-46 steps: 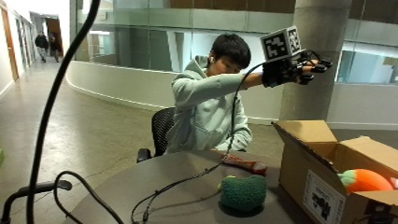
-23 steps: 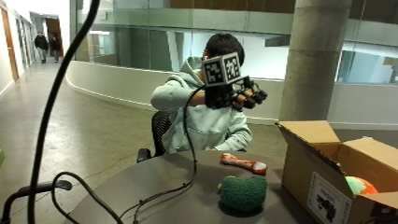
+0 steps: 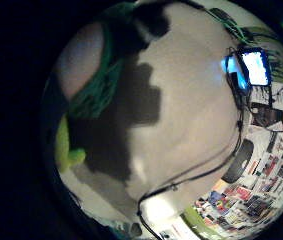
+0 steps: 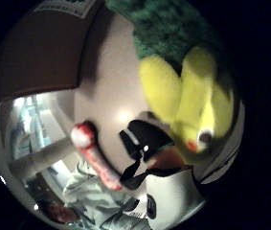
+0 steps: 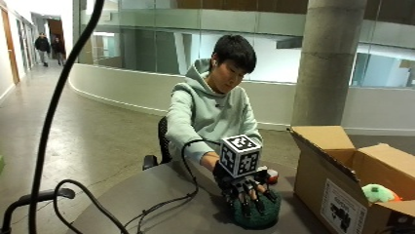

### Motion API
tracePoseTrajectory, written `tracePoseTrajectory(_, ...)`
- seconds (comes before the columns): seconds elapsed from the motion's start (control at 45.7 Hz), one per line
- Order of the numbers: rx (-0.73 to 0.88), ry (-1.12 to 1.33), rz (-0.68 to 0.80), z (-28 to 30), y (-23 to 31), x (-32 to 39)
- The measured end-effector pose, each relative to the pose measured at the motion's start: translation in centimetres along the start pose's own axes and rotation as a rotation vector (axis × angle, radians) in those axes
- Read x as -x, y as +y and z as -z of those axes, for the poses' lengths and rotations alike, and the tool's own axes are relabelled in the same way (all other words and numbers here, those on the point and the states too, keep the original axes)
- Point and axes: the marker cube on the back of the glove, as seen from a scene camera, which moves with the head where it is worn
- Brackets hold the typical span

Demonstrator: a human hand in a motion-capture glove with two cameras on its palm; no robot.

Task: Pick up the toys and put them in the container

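Observation:
In the outside view my gloved right hand (image 5: 248, 194) hangs over a green plush toy (image 5: 259, 217) on the grey table (image 5: 149, 195). Its fingers are spread and point down, and the fingertips touch the toy's top. The thumb side palm view shows this green toy (image 4: 173, 28) with yellow parts (image 4: 183, 91) close by. A red and white toy (image 4: 94, 155) lies on the table behind the hand, and its end (image 5: 273, 175) peeks out in the outside view. The open cardboard box (image 5: 337, 185) stands to the right, with a green and orange toy (image 5: 377, 192) inside.
A black cable (image 5: 162, 207) runs from the hand across the table. The little finger side palm view shows bare tabletop (image 3: 191, 100) beside the green toy (image 3: 98, 85). The box's flap (image 5: 322, 139) stands up near the hand.
The gloved hand came down from high above the box, passed in front of the person's chest, and now rests its fingertips on the green plush toy.

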Motion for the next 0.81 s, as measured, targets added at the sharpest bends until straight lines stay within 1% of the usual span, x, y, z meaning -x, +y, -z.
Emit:
tracePoseTrajectory(0.131,-0.091,-0.064,-0.033,-0.7,-1.0,-0.7)
tracePoseTrajectory(0.328,-0.193,-0.038,0.005,0.0,-0.4,-0.9)
tracePoseTrajectory(0.394,-0.174,-0.043,0.024,0.6,0.4,-0.6)
tracePoseTrajectory(0.459,-0.089,-0.049,0.047,1.8,1.4,-0.2)
tracePoseTrajectory(0.547,0.023,-0.028,0.07,4.5,3.5,0.8)
tracePoseTrajectory(0.656,0.094,0.001,0.102,9.6,5.7,1.9)
tracePoseTrajectory(0.722,0.086,0.031,0.116,13.1,6.3,2.2)
tracePoseTrajectory(0.809,0.022,0.087,0.14,18.5,6.4,2.6)
